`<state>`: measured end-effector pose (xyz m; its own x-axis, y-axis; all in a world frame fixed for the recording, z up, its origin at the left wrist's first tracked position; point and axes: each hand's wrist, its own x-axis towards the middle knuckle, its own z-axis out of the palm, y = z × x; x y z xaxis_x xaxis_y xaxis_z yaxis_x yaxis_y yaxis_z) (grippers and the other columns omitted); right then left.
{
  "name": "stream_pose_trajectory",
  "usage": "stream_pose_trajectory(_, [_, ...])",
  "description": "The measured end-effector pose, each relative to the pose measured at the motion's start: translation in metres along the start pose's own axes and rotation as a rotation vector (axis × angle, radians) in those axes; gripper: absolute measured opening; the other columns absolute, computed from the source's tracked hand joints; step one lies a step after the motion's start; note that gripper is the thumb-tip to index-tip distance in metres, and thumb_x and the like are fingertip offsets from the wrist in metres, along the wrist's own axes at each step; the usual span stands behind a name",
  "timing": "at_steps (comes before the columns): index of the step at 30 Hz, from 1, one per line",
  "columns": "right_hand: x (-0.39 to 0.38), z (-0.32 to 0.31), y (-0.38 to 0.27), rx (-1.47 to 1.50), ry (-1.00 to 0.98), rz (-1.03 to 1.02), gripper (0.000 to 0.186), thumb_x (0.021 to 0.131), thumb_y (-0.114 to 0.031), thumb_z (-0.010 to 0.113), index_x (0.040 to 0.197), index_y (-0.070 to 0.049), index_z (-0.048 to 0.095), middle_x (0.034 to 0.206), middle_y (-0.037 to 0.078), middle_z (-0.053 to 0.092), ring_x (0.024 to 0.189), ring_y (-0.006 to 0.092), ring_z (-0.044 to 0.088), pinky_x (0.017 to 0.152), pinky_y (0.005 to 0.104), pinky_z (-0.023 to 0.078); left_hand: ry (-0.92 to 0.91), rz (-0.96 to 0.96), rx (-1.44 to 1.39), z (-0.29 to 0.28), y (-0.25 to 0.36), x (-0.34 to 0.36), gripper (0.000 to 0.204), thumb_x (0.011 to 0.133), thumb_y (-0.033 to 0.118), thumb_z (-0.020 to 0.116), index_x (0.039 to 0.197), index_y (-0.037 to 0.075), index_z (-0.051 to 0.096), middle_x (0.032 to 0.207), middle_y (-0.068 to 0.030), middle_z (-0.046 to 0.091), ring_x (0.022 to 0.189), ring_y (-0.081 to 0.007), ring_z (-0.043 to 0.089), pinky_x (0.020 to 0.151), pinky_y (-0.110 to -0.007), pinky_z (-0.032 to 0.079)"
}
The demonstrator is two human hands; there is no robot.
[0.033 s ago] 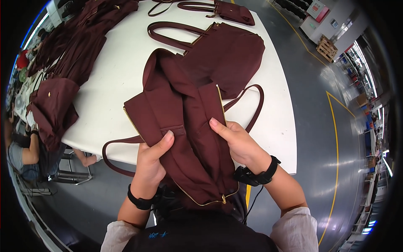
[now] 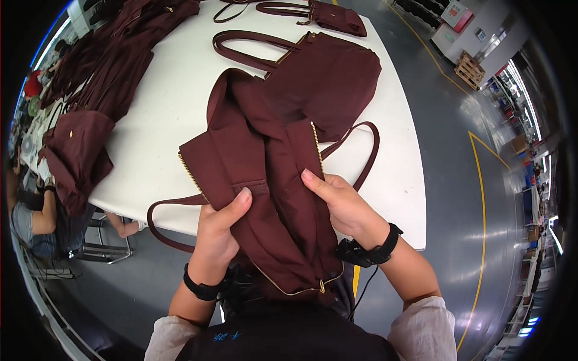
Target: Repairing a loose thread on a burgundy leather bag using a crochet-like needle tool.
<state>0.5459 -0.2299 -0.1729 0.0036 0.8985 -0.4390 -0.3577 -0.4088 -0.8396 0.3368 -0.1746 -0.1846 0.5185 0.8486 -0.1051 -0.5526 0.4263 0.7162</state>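
I hold an unzipped maroon fabric bag (image 2: pixel 280 222) at the table's front edge, its gold zipper running along both open sides and round the bottom. My left hand (image 2: pixel 223 228) is closed on its left side, thumb over the fabric near a short stitched band. My right hand (image 2: pixel 346 207) grips its right side just beside the zipper (image 2: pixel 316 144), thumb on top. Leather straps (image 2: pixel 367 168) loop out to both sides. Behind it lies a second maroon tote (image 2: pixel 325 84) with handles (image 2: pixel 253 45). Dark straps are round both my wrists.
The white table (image 2: pixel 150 150) also carries another maroon bag (image 2: pixel 334 15) at the back and piled maroon bags (image 2: pixel 96 78) along the left. A person (image 2: pixel 39 222) sits at the left beside a metal-framed seat (image 2: pixel 108 253). A grey floor (image 2: pixel 445 198) with yellow lines and a wooden pallet (image 2: pixel 468 69) are at the right.
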Motion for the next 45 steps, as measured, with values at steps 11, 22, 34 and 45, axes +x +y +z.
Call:
stream_pose_trajectory(11, [0.005,0.0,0.005,0.05,-0.074,0.088,0.064,0.095,-0.049,0.061,0.125,0.008,0.054,0.129,0.013,0.059,0.122,0.0153,0.05,0.108,0.0322,0.033,-0.024,-0.013,0.027,0.004,-0.002,-0.001,0.036,0.09,0.005,0.066,0.125,0.0,0.057,0.119,-0.0073,0.064,0.108,-0.0162,0.062,0.095,-0.032,0.049])
stream_pose_trajectory(22, [0.005,0.009,0.005,0.104,0.033,0.107,0.042,0.101,-0.035,0.054,0.118,0.003,0.06,0.119,0.008,0.064,0.109,0.0134,0.061,0.096,0.0293,0.048,-0.036,-0.026,0.36,0.001,0.012,-0.008,0.037,0.094,0.022,0.066,0.121,-0.003,0.06,0.119,-0.0092,0.065,0.111,-0.0148,0.06,0.095,-0.032,0.048])
stream_pose_trajectory(34, [-0.014,0.027,-0.037,-0.152,-0.209,0.134,0.057,0.098,-0.043,0.058,0.124,0.008,0.054,0.127,0.011,0.06,0.12,0.0127,0.051,0.104,0.0268,0.036,-0.337,1.232,1.743,0.05,0.073,-0.019,0.042,0.066,0.024,0.081,0.103,0.008,0.073,0.103,-0.0047,0.072,0.102,-0.026,0.067,0.099,-0.048,0.043])
stream_pose_trajectory(45, [-0.004,0.014,-0.037,-0.658,-0.267,0.121,0.041,0.099,-0.03,0.056,0.12,0.005,0.058,0.11,0.008,0.065,0.097,0.012,0.06,0.083,0.0253,0.048,-0.569,1.069,1.623,0.02,0.045,0.018,0.037,0.059,0.017,0.082,0.095,0.012,0.073,0.086,0.0017,0.064,0.085,-0.0171,0.061,0.09,-0.04,0.043])
